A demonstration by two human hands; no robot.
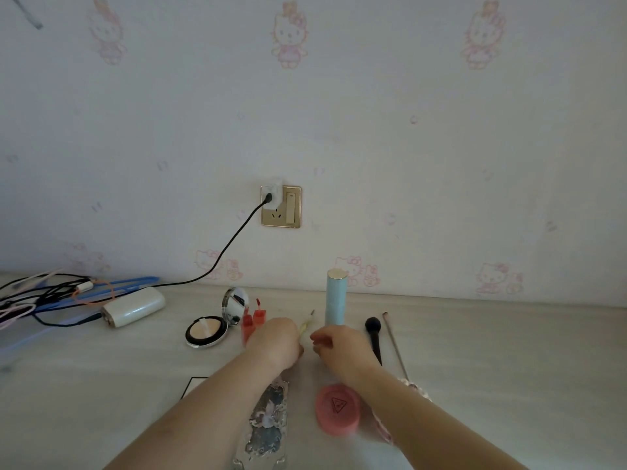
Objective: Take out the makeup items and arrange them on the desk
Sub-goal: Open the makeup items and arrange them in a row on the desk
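Makeup items lying spread on a pale desk (pixel 492 351) against cartoon-cat wallpaper (pixel 373 130) — socket with charger above. Counting: one open compact (pixel 207 330), two red lip tubes (pixel 252 320), one upright blue tube (pixel 336 296), two brushes (pixel 374 337) beyond the right hand (pixel 342 351), one pink round case (pixel 337 413) under the right forearm. Left hand (pixel 276 340) gripping a thin yellowish pencil (pixel 306 323) — right hand curling just beside it, grasp impossible to tell.
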